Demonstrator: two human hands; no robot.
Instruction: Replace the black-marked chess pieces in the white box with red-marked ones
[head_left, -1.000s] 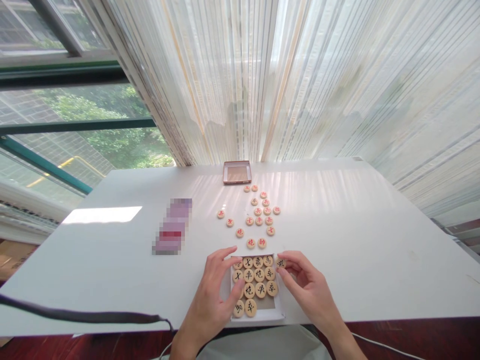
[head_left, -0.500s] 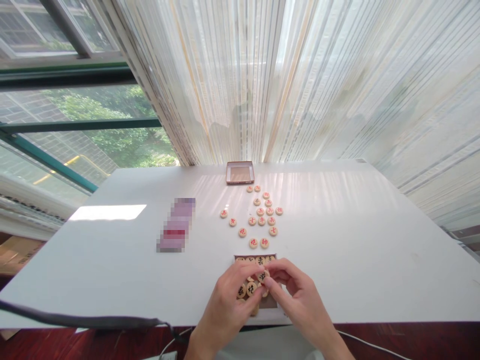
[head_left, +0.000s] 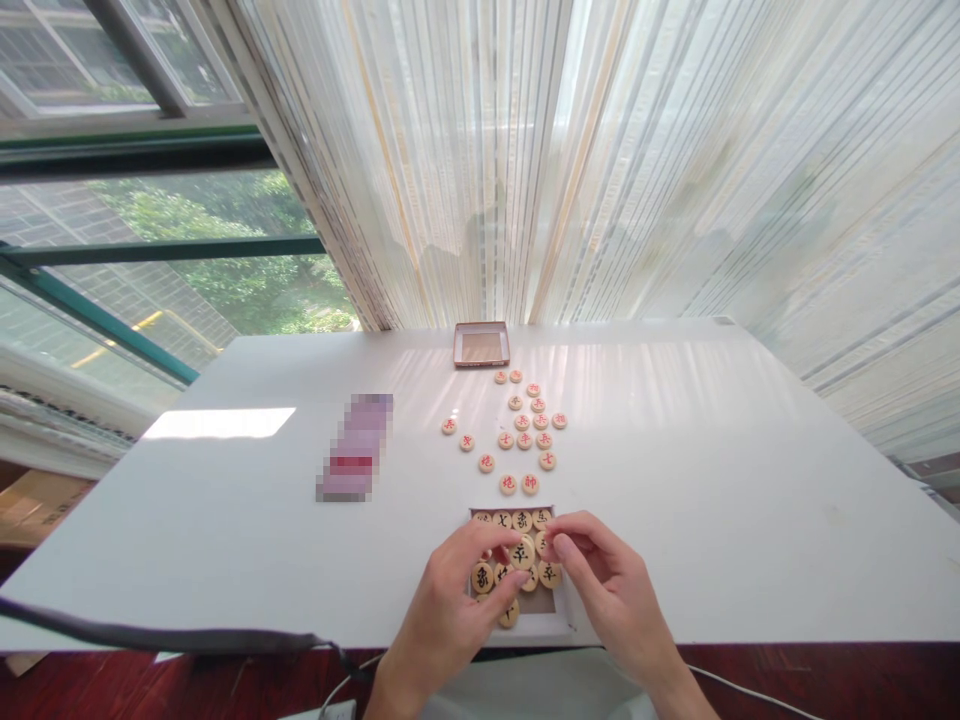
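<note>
My left hand pinches a round wooden Chinese chess piece with a black character between thumb and fingers, just above an open box. My right hand is at the box's right side, its fingers curled and slightly apart, with no piece visible in them. Inside the box, black-character pieces lie in rows, such as a piece below my right fingertips and another piece by my left hand. My fingers hide some of the others.
Several red-character pieces are spread on the white table beyond the box. An open box lid rests at the table's far edge. A blurred purple item lies to the left. A dark strap crosses the front left.
My right hand has drawn away from the piece to the right, leaving it in my left hand. More of the pieces in the box now show between my hands.
</note>
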